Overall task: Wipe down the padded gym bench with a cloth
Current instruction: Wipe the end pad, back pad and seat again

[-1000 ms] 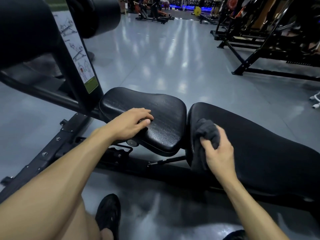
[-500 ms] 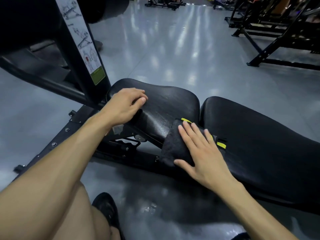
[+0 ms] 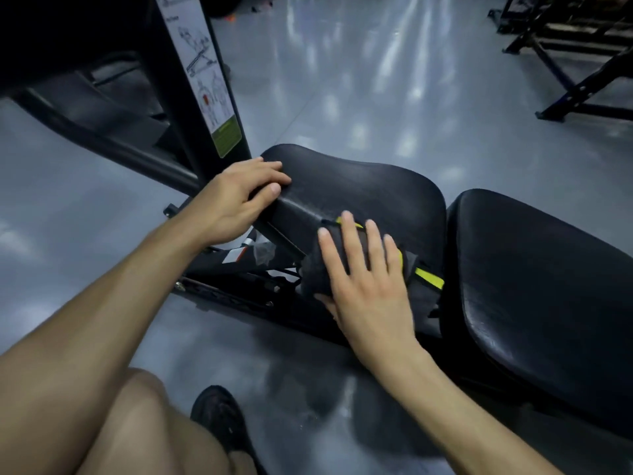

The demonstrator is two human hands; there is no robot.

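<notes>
On the seat pad [image 3: 359, 193], cloth [image 3: 356, 255] under flat right hand [image 3: 370, 289].

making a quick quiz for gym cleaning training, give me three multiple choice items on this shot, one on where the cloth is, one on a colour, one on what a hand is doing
1. Where does the cloth lie?
A. on the floor
B. on the near edge of the seat pad
C. draped over the upright post

2. What colour are the stripes on the cloth?
A. red
B. white
C. yellow-green

3. What is the right hand doing?
A. pressing flat on the cloth with straight fingers
B. hanging free of the bench
C. holding a spray bottle

Answers:
1. B, the dark cloth sits on the seat pad at its near edge, close to the gap before the long back pad.
2. C, yellow-green bands show beside the fingers.
3. A, the fingers lie spread and straight over the cloth, while the left hand grips the seat pad's far corner.
</notes>
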